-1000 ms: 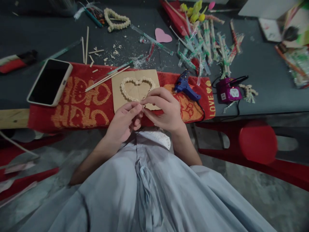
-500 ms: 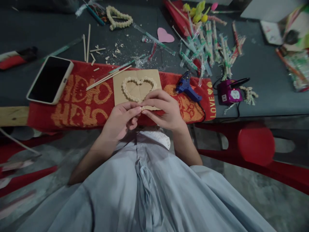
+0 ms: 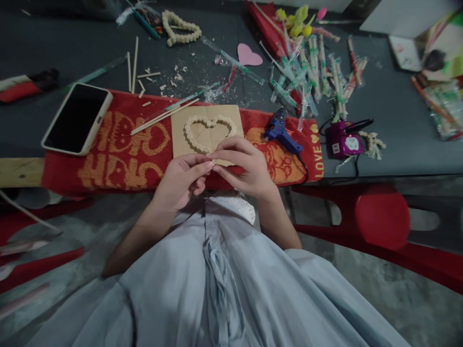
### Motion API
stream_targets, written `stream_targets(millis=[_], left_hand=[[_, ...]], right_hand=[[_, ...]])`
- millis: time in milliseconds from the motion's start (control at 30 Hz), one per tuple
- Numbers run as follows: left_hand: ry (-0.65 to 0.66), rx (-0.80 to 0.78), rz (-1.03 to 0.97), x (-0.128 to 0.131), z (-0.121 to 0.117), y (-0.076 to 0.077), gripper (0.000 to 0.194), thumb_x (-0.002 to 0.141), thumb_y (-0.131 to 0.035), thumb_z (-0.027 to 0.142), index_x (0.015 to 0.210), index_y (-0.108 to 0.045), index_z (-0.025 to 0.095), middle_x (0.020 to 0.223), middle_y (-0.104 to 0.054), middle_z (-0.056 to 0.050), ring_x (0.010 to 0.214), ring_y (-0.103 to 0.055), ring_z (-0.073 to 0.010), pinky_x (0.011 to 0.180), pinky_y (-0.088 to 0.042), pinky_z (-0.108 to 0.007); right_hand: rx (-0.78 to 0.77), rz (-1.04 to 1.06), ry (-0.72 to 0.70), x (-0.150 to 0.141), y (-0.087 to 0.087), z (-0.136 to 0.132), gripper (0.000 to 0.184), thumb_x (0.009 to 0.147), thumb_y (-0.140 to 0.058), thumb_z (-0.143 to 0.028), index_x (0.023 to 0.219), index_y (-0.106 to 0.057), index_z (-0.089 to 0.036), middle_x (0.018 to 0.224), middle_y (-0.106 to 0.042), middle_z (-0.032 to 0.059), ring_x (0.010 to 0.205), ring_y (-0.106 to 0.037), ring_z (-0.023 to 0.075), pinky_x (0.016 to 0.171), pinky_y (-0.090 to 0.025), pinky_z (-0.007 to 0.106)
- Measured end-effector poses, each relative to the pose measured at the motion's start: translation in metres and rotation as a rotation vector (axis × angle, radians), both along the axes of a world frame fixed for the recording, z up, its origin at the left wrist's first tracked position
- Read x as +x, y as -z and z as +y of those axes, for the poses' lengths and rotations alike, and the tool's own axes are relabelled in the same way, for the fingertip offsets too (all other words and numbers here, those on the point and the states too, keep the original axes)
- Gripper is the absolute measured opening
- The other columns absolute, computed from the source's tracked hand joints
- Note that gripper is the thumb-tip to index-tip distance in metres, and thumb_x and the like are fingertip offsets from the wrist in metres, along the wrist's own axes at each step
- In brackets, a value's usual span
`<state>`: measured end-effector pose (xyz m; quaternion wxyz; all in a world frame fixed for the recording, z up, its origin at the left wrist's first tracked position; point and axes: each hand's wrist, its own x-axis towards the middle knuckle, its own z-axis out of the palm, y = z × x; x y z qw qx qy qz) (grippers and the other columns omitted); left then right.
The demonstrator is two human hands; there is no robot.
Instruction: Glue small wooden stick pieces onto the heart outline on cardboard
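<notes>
My left hand and my right hand meet fingertip to fingertip at the near edge of the table, both pinched on a tiny pale piece between them. Just beyond them lies a brown cardboard square bearing a heart outline made of small pale bits. The cardboard rests on a red towel with orange patterns. A blue glue gun lies on the towel right of my right hand.
A phone lies on the towel's left end. Thin wooden sticks and crumbs lie behind. A second pale heart, a pink paper heart, wrapped sticks and a purple device sit farther back. Red stool at right.
My hands stay together pinching the small piece with only slight finger shifts; the view has drifted a little.
</notes>
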<state>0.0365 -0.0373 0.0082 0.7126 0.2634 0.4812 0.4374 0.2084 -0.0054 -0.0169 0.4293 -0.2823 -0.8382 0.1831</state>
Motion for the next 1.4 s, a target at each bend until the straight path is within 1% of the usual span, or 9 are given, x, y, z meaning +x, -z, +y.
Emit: stream_targets(millis=[300,467,700,967,1067,1133,1267,1333,1400], left_hand=[[-0.019,-0.006,0.013,-0.001,-0.001,0.001,0.033,0.054,-0.087,0.025,0.075,-0.066,0.012,0.058,-0.056,0.004,0.038,-0.041,-0.0026,0.031,-0.029,-0.015],[-0.019,-0.007,0.029,0.000,-0.001,-0.002,0.031,0.053,-0.086,0.025,0.071,-0.064,0.012,0.057,-0.056,0.005,0.037,-0.041,-0.0019,0.030,-0.029,-0.014],[-0.014,0.004,0.027,-0.002,-0.001,0.000,0.030,0.053,-0.085,0.026,0.069,-0.063,0.013,0.056,-0.055,0.005,0.037,-0.040,-0.0020,0.030,-0.028,-0.014],[-0.046,-0.011,0.039,-0.003,0.001,0.001,0.032,0.049,-0.084,0.024,0.069,-0.061,0.014,0.055,-0.057,0.005,0.036,-0.040,-0.0026,0.029,-0.027,-0.014],[-0.052,-0.021,0.038,-0.003,0.002,0.000,0.031,0.049,-0.083,0.024,0.069,-0.062,0.013,0.055,-0.056,0.005,0.035,-0.040,-0.0026,0.029,-0.027,-0.014],[-0.054,-0.026,0.034,-0.004,0.002,0.000,0.030,0.050,-0.082,0.023,0.069,-0.062,0.014,0.054,-0.056,0.005,0.036,-0.040,-0.0027,0.029,-0.027,-0.015],[-0.053,-0.022,0.015,-0.005,0.002,0.001,0.027,0.051,-0.080,0.021,0.070,-0.062,0.014,0.054,-0.056,0.005,0.036,-0.039,-0.0027,0.029,-0.027,-0.014],[-0.050,-0.019,0.006,-0.004,0.003,0.002,0.025,0.052,-0.079,0.021,0.068,-0.061,0.014,0.054,-0.056,0.006,0.036,-0.039,-0.0023,0.030,-0.027,-0.014],[-0.049,-0.015,0.001,-0.004,0.005,0.002,0.023,0.054,-0.078,0.021,0.067,-0.060,0.014,0.054,-0.055,0.006,0.036,-0.038,-0.0019,0.030,-0.026,-0.014]], right_hand=[[0.009,0.024,0.039,-0.001,-0.001,-0.003,0.019,0.094,-0.061,-0.032,0.108,-0.068,-0.022,0.100,-0.066,0.0067,0.094,-0.066,0.0178,0.082,-0.059,0.034],[-0.054,-0.001,0.049,0.001,-0.002,-0.004,0.021,0.094,-0.060,-0.034,0.109,-0.069,-0.022,0.102,-0.066,0.0079,0.094,-0.066,0.0188,0.083,-0.059,0.035],[-0.031,0.027,0.057,0.001,-0.003,-0.003,0.019,0.094,-0.060,-0.035,0.106,-0.070,-0.022,0.099,-0.066,0.0068,0.092,-0.065,0.0179,0.082,-0.059,0.034],[-0.075,0.048,0.098,0.007,-0.005,-0.005,0.018,0.095,-0.058,-0.034,0.096,-0.071,-0.021,0.093,-0.068,0.0059,0.086,-0.065,0.0162,0.076,-0.056,0.031],[-0.069,0.007,0.230,0.023,-0.004,-0.001,0.023,0.096,-0.056,-0.033,0.080,-0.068,-0.021,0.080,-0.067,0.0034,0.076,-0.063,0.0147,0.071,-0.053,0.029],[-0.077,-0.076,0.410,0.041,-0.002,0.004,0.027,0.096,-0.055,-0.035,0.076,-0.065,-0.021,0.076,-0.065,0.0036,0.074,-0.062,0.0162,0.071,-0.052,0.031],[-0.176,-0.395,0.838,0.085,0.005,0.014,0.019,0.091,-0.058,-0.031,0.102,-0.067,-0.019,0.104,-0.067,0.0124,0.100,-0.061,0.0265,0.093,-0.049,0.044],[-0.233,-0.565,1.001,0.102,0.012,0.018,0.035,0.088,-0.062,-0.032,0.118,-0.063,-0.015,0.120,-0.062,0.0198,0.114,-0.055,0.0341,0.101,-0.044,0.052],[-0.298,-0.684,1.049,0.113,0.020,0.021,0.045,0.088,-0.061,-0.036,0.126,-0.059,-0.012,0.125,-0.059,0.0241,0.118,-0.053,0.0378,0.101,-0.042,0.056]])
